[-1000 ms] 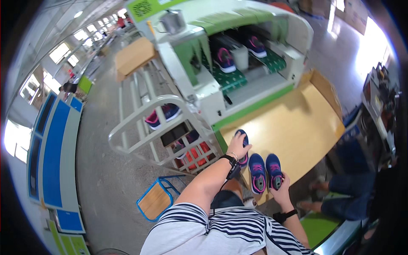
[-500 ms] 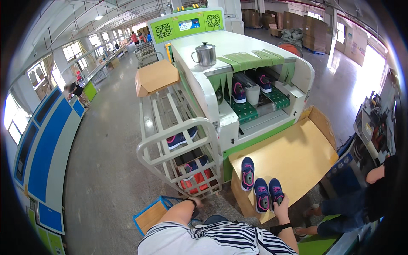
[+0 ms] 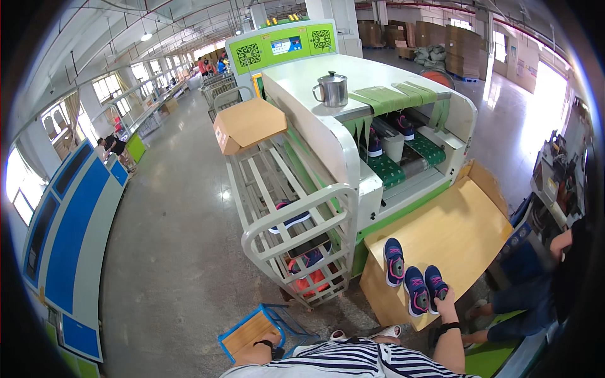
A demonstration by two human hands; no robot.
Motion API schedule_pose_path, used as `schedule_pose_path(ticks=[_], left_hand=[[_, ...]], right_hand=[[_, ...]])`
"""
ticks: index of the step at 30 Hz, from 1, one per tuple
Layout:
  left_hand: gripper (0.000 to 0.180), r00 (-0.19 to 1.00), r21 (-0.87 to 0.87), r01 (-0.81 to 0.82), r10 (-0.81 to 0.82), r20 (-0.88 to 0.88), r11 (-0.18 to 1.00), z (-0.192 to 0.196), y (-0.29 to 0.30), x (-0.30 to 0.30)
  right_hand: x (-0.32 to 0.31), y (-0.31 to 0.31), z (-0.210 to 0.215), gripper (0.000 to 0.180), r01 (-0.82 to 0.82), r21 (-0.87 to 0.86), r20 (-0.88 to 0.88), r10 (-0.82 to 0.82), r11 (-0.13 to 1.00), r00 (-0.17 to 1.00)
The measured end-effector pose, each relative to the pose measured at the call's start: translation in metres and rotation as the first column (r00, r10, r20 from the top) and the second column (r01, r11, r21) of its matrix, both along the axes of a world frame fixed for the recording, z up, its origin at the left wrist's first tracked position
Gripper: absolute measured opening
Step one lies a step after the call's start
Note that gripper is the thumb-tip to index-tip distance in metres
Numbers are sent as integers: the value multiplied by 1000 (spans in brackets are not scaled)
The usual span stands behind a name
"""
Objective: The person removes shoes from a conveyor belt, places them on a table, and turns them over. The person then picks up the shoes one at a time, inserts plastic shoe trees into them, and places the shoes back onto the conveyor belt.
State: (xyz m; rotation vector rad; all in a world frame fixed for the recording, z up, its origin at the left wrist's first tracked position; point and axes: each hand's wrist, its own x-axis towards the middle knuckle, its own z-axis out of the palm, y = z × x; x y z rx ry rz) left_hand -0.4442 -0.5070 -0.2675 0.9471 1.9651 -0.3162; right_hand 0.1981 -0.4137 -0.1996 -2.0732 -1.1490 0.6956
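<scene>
My right hand (image 3: 445, 302) is closed on the heel of a navy sneaker with pink trim (image 3: 436, 285), at the near edge of a tan board (image 3: 450, 230). A matching sneaker (image 3: 416, 291) lies close on its left. Another sneaker (image 3: 394, 261) sits farther up to the left, also on the board. My left hand (image 3: 272, 338) is down by a blue-framed stool with a wooden seat (image 3: 244, 334), over its right side. Its fingers are too small and partly hidden to read, and I cannot tell whether it grips the stool.
Beyond the board stands a white and green conveyor machine (image 3: 359, 148) with sneakers on its green belt (image 3: 386, 173). A metal pot (image 3: 333, 89) stands on top. To its left, a metal rack (image 3: 299, 225) holds sneakers and a cardboard box (image 3: 250, 125). A person's leg (image 3: 520, 309) is at the right.
The view has shifted, moving the scene rightward. My left hand has gone down and left to the stool. My right hand stays on the sneaker. The belt's sneakers sit slightly deeper inside the machine.
</scene>
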Motion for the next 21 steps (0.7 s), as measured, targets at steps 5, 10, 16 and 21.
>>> schedule_pose_path(ticks=[5, 10, 16, 21], left_hand=[[68, 986, 267, -11, -33, 161, 964, -24, 43, 10], [63, 965, 397, -73, -36, 261, 915, -16, 49, 13], [54, 994, 58, 73, -77, 71, 996, -19, 0, -11], [54, 980, -75, 192, -194, -31, 979, -28, -23, -40]], right_hand=[[4, 3, -3, 77, -21, -19, -4, 21, 1000, 1000], [-6, 6, 9, 78, 37, -37, -105, -40, 999, 994], [-2, 1, 7, 79, 39, 15, -245, -35, 999, 969], [-2, 5, 0, 79, 78, 24, -117, -74, 997, 990]])
